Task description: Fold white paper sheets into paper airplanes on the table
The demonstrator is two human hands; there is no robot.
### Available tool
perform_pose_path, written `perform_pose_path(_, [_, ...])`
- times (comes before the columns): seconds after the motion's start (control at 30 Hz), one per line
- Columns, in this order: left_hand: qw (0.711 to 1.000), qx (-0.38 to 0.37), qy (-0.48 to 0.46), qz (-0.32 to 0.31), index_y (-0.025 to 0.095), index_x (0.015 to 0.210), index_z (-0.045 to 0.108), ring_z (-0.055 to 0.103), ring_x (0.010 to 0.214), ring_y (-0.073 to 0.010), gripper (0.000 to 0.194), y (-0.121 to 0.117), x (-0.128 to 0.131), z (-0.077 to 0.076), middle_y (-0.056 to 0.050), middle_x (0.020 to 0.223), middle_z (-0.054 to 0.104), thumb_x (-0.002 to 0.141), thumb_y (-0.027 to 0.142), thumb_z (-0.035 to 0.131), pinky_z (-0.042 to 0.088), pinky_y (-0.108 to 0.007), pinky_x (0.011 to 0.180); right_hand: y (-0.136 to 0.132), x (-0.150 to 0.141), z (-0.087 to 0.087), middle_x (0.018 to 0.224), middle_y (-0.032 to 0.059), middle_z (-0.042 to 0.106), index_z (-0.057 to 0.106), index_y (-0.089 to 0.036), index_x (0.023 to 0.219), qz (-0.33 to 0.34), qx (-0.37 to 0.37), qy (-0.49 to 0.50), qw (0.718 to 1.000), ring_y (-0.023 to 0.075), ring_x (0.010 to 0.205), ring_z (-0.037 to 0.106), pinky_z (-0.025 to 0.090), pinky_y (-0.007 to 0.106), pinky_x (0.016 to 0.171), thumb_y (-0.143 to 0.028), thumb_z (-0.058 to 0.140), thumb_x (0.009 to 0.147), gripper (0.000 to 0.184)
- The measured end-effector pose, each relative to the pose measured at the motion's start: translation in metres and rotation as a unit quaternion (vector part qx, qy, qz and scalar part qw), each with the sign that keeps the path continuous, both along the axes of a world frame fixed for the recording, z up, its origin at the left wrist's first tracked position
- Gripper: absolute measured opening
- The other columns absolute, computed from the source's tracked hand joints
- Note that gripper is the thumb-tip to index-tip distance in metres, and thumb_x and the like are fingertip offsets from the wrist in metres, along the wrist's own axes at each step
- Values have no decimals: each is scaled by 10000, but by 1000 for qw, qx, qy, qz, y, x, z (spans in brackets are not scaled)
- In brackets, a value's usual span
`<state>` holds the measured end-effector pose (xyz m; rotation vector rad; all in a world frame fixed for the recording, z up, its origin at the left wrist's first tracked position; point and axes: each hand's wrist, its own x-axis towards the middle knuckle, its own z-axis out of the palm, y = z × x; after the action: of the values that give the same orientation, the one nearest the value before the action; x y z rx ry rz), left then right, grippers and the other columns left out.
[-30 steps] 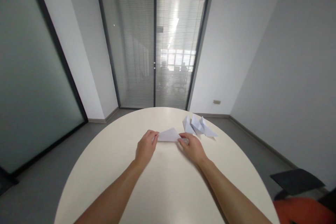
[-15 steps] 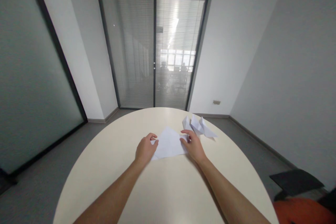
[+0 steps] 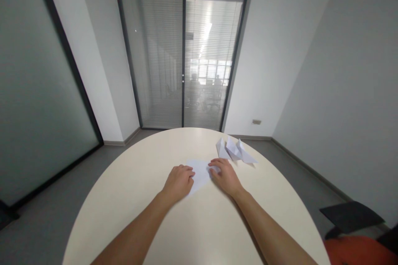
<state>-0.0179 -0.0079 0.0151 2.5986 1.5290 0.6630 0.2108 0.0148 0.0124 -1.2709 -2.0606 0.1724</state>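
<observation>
A folded sheet of white paper (image 3: 200,174) lies nearly flat on the table in front of me, with both hands at its sides. My left hand (image 3: 180,181) rests over the left part of the paper, fingers bent together and thumb close beside them, closed on its edge. At the right corner, my right hand (image 3: 226,177) has its fingers curled over and its thumb below them, gripping a raised fold. The parts of the paper beneath both hands are hidden. Just beyond my right hand stand three folded white paper pieces (image 3: 234,150), pointed at the top.
The round cream table (image 3: 199,232) fills the foreground. An orange chair seat (image 3: 357,250) and a dark chair part (image 3: 351,216) are at the lower right. A dark-framed glass door (image 3: 183,62) with blinds stands past the table, and a frosted panel (image 3: 34,91) is at the left.
The paper has gone from a narrow folded shape held between both hands to a wider sheet lying on the table. My left hand has shifted right onto it. The three folded pieces have not moved.
</observation>
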Motion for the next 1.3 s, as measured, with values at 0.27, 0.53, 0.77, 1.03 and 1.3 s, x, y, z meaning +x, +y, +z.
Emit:
perform_pose_path(0.27, [997,14,5,-71,210,990,746,609,1005,-226,280,-7,0,8,-74,973,674,856,138,511,464,-366,970,-7,-9,-1,1207,65,718,723,-240,1166,113,-22,-86,990,248,1221,582,383,451,1104,-353,550,933,312])
perform_pose_path(0.53, [999,11,43,-23,187,1307,603,501,1294,-275,390,-1,-3,-11,-123,1394,565,977,353,480,385,-431,1107,0,-4,-3,1170,62,732,751,-228,1084,115,14,-73,991,224,1197,605,368,463,1135,-290,518,956,273])
perform_pose_path(0.77, [997,30,46,53,184,1285,623,521,1235,-287,382,2,-1,-14,-139,1347,591,974,360,486,432,-442,1034,-9,-7,1,1151,79,736,741,-226,1123,120,-6,-69,990,257,1125,631,467,413,1015,-378,669,860,312])
perform_pose_path(1.03, [999,42,18,13,176,1279,627,528,1258,-267,351,5,-1,-19,-134,1349,594,965,278,508,403,-431,1095,-11,-9,5,1107,61,749,756,-234,1062,85,-17,-86,992,227,1036,662,469,339,949,-349,650,859,256])
perform_pose_path(1.3, [999,44,5,-9,202,1245,661,536,1258,-277,320,6,-1,-21,-121,1331,615,967,250,511,394,-477,1111,-17,-12,14,960,36,774,764,-247,904,28,-50,-131,990,187,881,686,454,257,771,-362,567,897,228])
